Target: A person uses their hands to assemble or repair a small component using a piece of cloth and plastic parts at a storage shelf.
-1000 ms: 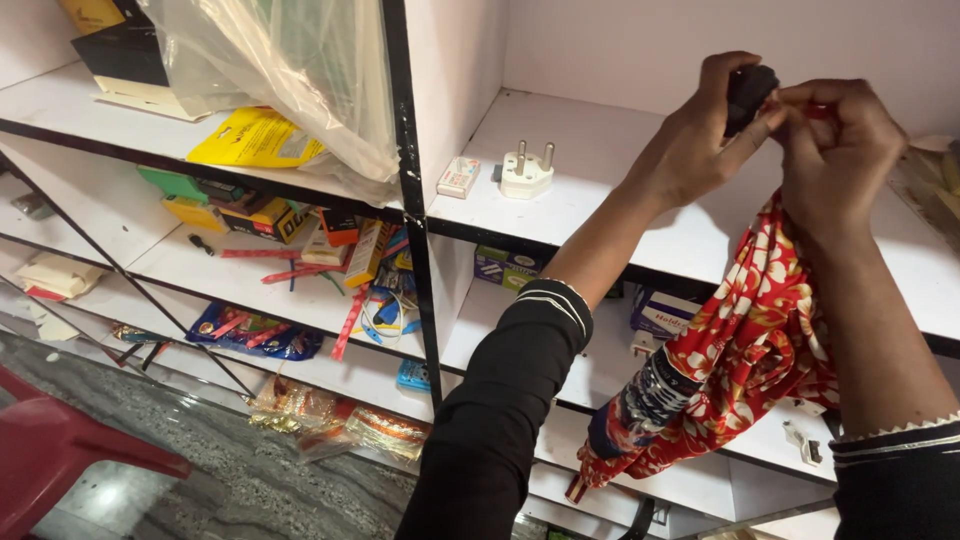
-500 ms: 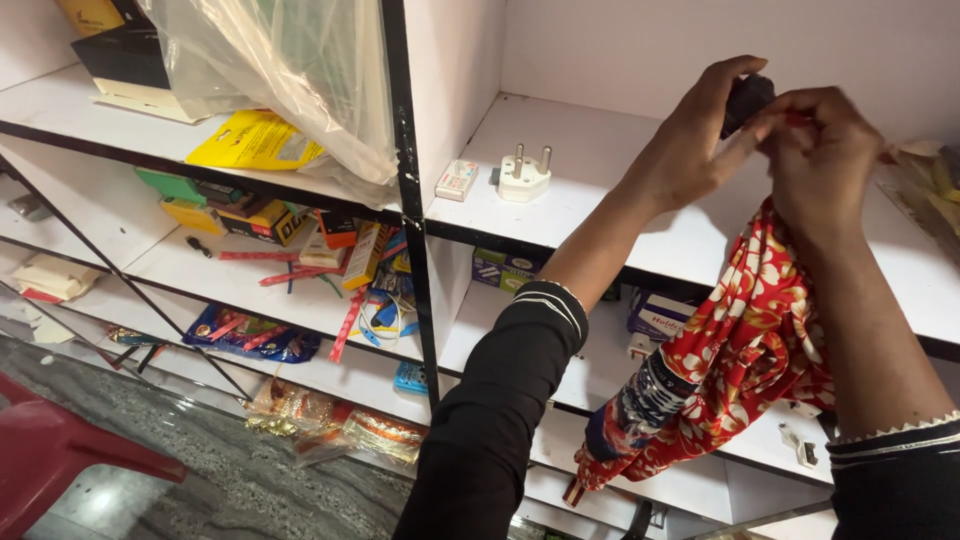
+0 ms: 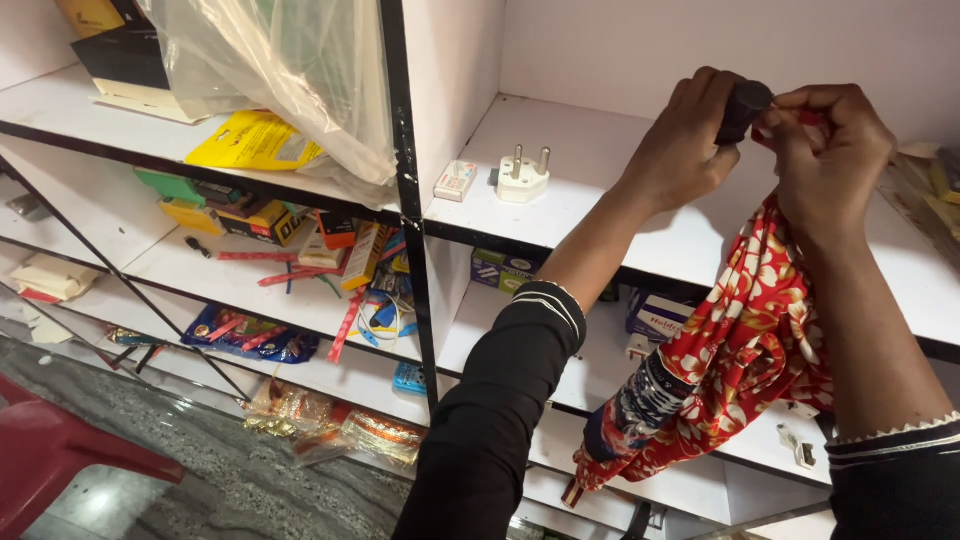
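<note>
left hand (image 3: 685, 145) fingers wrapped on black umbrella handle (image 3: 742, 108), right hand (image 3: 825, 160) pinching red floral umbrella (image 3: 725, 360) top, upper right, white plug (image 3: 522, 178) on shelf (image 3: 600, 170)

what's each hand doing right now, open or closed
left hand: closed on the black handle of the folded red floral umbrella
right hand: closed, pinching the umbrella's top by the handle

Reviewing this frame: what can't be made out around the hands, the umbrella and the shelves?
All in the head view:
- Umbrella handle: mostly wrapped by the left hand and right hand; its shape is unclear.
- Umbrella: its tip runs toward the bottom edge, hidden behind the left sleeve.
- Boxes on the lower shelf: partly behind the umbrella.
- Plastic bag: cut by the top edge, contents blurred.
</note>
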